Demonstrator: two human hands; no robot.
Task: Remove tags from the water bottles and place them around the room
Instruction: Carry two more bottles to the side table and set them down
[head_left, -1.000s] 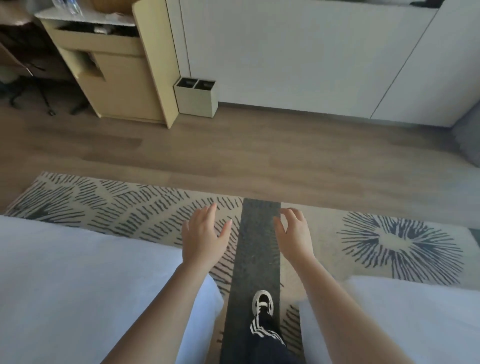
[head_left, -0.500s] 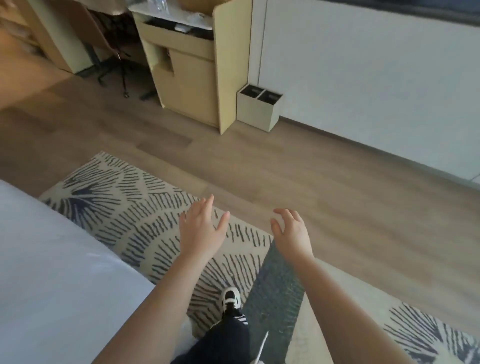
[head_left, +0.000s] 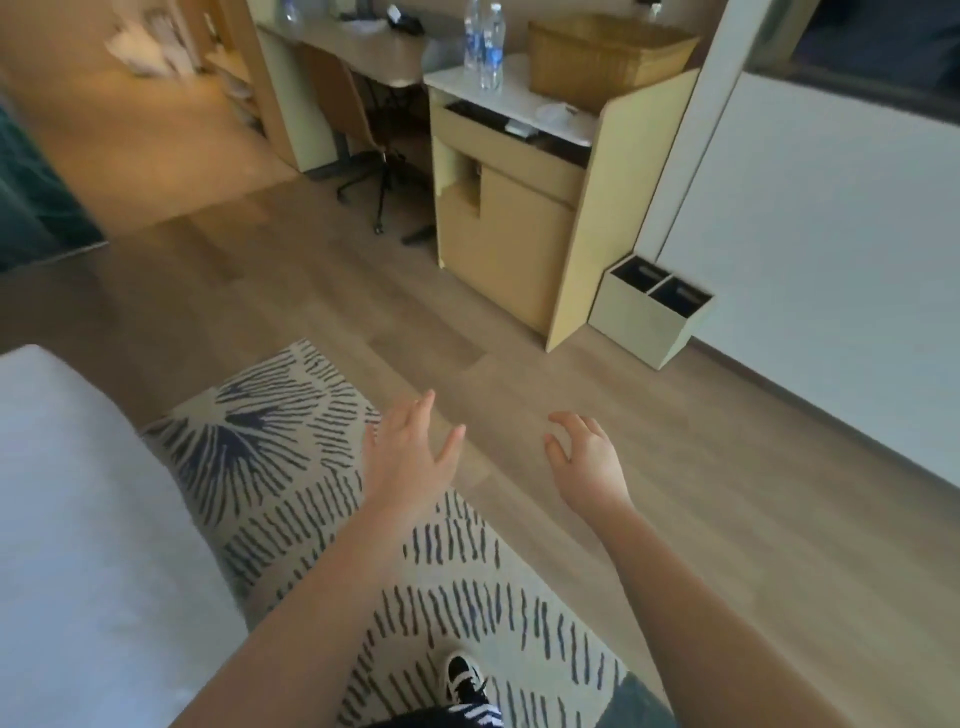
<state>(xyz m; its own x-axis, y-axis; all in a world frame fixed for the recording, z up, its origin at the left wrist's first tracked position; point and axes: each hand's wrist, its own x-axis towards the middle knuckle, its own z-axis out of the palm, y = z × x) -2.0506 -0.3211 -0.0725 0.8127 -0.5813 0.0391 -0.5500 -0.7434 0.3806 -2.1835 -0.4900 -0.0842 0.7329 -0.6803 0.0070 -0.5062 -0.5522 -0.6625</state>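
Note:
Two clear water bottles (head_left: 485, 44) with blue labels stand side by side on the white top of a low wooden cabinet (head_left: 511, 228), far ahead of me. Another bottle (head_left: 291, 11) stands on the desk at the back left, mostly cut off by the frame. My left hand (head_left: 410, 457) and my right hand (head_left: 587, 462) are stretched out in front of me over the floor, both empty with fingers spread. Neither hand is near the bottles. I cannot make out any tags at this distance.
A wicker basket (head_left: 605, 54) sits on the cabinet beside the bottles. A desk (head_left: 358, 49) with an office chair (head_left: 363, 135) stands left of it. A two-compartment bin (head_left: 649, 312) rests against the white wall. A bed (head_left: 78, 519) lies at my left, a patterned rug (head_left: 311, 467) underfoot.
The view has swung left and lifted, bringing the cabinet top, bottles, basket and desk into sight. My hands stay empty and spread in front of me as I step forward.

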